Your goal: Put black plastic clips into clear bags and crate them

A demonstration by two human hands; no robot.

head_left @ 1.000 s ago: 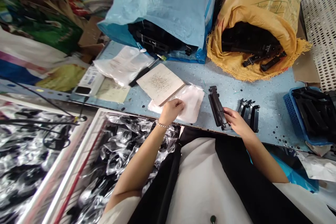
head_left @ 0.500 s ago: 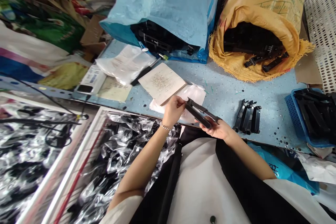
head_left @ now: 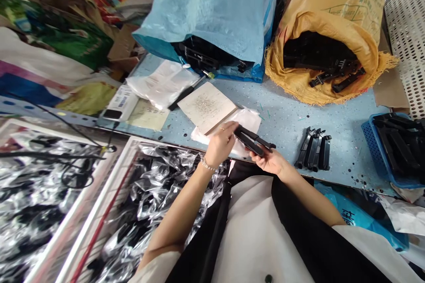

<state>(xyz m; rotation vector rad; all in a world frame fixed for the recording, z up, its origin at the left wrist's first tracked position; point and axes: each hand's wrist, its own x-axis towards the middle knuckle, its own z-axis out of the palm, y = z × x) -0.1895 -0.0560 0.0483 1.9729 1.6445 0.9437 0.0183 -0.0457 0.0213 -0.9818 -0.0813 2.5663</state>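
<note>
A long black plastic part (head_left: 249,140) with two arms, spread apart at the near right end, is held over the bench's front edge. My right hand (head_left: 271,162) closes around that near end, fingers underneath. At the far left end, my left hand (head_left: 220,143), with a ring and a bead bracelet, has its fingers bent against the part; its thumb and any small piece in it are hidden. Just beyond my left hand lies a pale square board (head_left: 207,108) scattered with tiny brown bits, on a white plastic sheet (head_left: 249,120).
Three similar black parts (head_left: 313,149) lie side by side at right. Past them stands a blue basket (head_left: 372,146) of black parts. A blue sack (head_left: 215,13) and a yellow sack (head_left: 327,17), both holding black parts, line the back. Bagged items fill a white-framed rack (head_left: 133,194) at lower left.
My left hand's fingers have shifted from a raised pinch to lie along the part's end. The two arms of the part look closer together, and my right hand has moved slightly left.
</note>
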